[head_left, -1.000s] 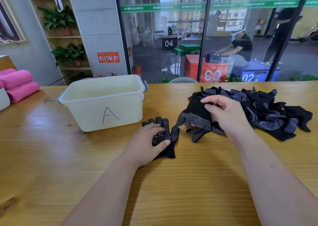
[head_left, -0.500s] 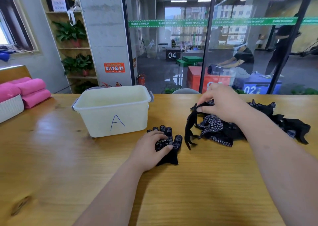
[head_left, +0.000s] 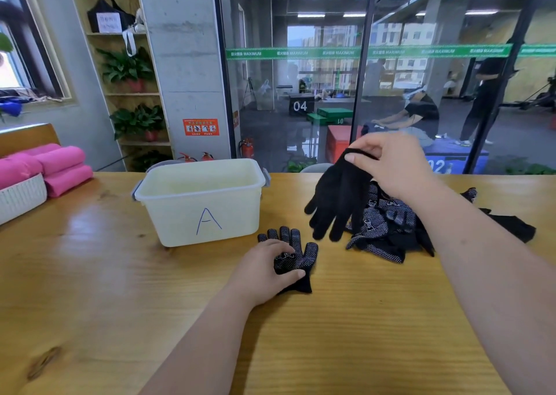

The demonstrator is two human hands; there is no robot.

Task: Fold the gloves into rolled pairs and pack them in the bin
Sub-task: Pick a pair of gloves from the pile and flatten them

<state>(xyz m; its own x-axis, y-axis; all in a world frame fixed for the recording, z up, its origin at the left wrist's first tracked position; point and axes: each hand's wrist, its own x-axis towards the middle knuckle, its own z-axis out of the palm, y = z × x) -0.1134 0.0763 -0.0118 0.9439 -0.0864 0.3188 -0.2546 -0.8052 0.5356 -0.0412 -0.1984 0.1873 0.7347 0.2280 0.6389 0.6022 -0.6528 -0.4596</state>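
Observation:
A black dotted glove [head_left: 296, 254] lies flat on the wooden table [head_left: 90, 274], fingers pointing away from me. My left hand [head_left: 264, 269] presses down on its palm and cuff. My right hand [head_left: 394, 169] pinches the cuff of a second black glove [head_left: 337, 202] and holds it in the air, fingers hanging down, above and right of the flat one. A pile of black dotted gloves [head_left: 388, 229] lies under my right wrist. The cream plastic bin [head_left: 180, 217] marked "A" stands left of the gloves, open, with nothing visible inside.
A white basket [head_left: 21, 196] with rolled pink towels [head_left: 60, 166] sits at the table's far left. A glass wall runs behind the table's far edge, with people beyond it. A chair back [head_left: 314, 168] shows behind the table.
My right hand has lifted one glove by its cuff out of the pile and raised it clear of the table. My left hand has stayed on the flat glove.

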